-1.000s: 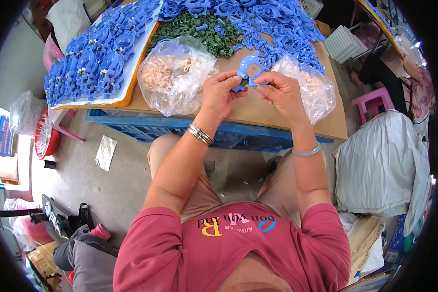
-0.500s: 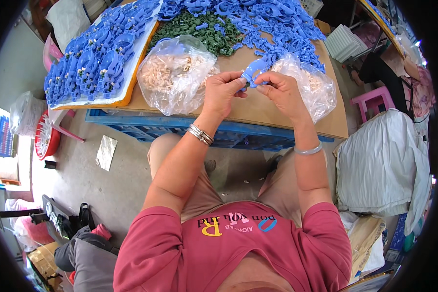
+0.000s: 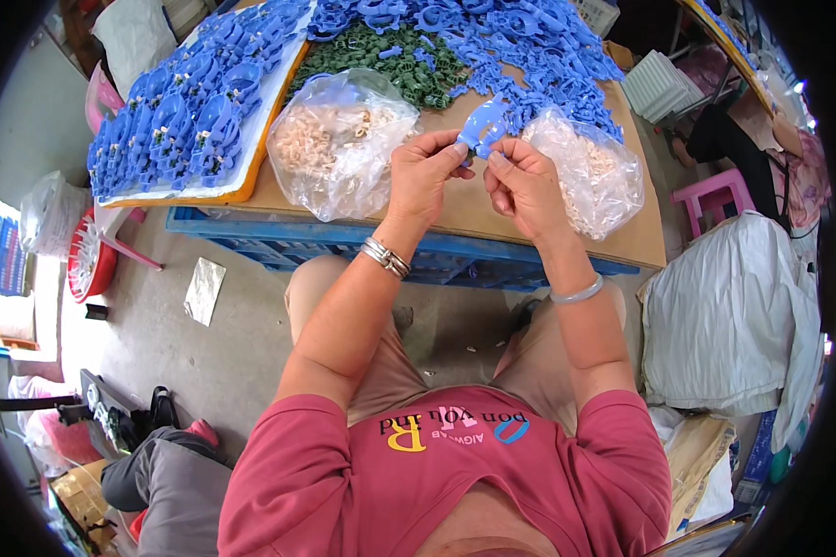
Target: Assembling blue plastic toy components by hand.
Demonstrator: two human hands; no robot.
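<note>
One shiny, curved blue plastic piece (image 3: 478, 121) is in the upper middle of the frame, over a flat brown cardboard top (image 3: 469, 212). Two bare hands are at it. The left hand (image 3: 421, 176) pinches it. The right hand (image 3: 531, 186) has its thumb and finger close together by the piece's lower right edge; I cannot tell if they grip anything. Two clear plastic bags full of small pale peach bits sit past the hands, one on the left (image 3: 302, 139) and one on the right (image 3: 596, 176). Farther up are one dark green heap of small parts (image 3: 399, 60) and one big blue heap of parts (image 3: 557, 46), too many to count. One orange-edged tray (image 3: 267, 153) at the upper left holds many blue pieces (image 3: 169, 121).
</note>
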